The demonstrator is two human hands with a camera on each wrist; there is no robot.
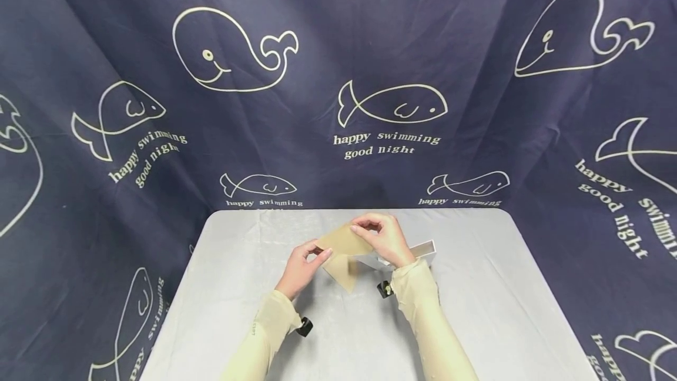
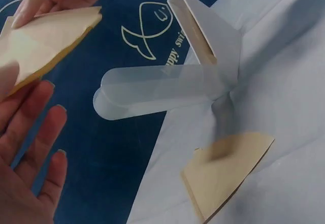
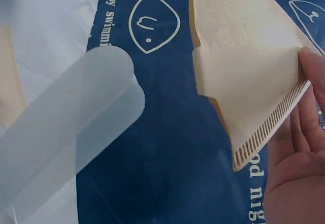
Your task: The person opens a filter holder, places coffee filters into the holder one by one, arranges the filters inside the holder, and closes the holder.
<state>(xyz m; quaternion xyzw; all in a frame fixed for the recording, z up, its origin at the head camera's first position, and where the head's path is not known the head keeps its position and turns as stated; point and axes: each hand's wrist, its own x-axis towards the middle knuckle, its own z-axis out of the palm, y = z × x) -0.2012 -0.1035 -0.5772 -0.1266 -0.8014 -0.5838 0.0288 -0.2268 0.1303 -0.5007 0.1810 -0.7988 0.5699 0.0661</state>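
Both hands hold a tan cone coffee filter [image 1: 344, 240] above the table, its crimped seam showing in the right wrist view. My left hand [image 1: 301, 266] pinches its left corner between thumb and index finger; the other fingers spread loosely beneath in the left wrist view. On its right side, my right hand [image 1: 388, 240] grips the upper edge with thumb and fingers. How many layers are held I cannot tell. A second coffee filter [image 2: 228, 170] lies flat on the table below. Behind the right hand sits a white box [image 2: 226, 38], with a translucent plastic strip [image 2: 157, 89] sticking out beside it.
A pale grey cloth covers the table [image 1: 476, 322]. Dark blue curtains [image 1: 317, 34] with whale and fish prints stand behind it and on both sides. Small black devices [image 1: 304, 327] are worn at the wrists.
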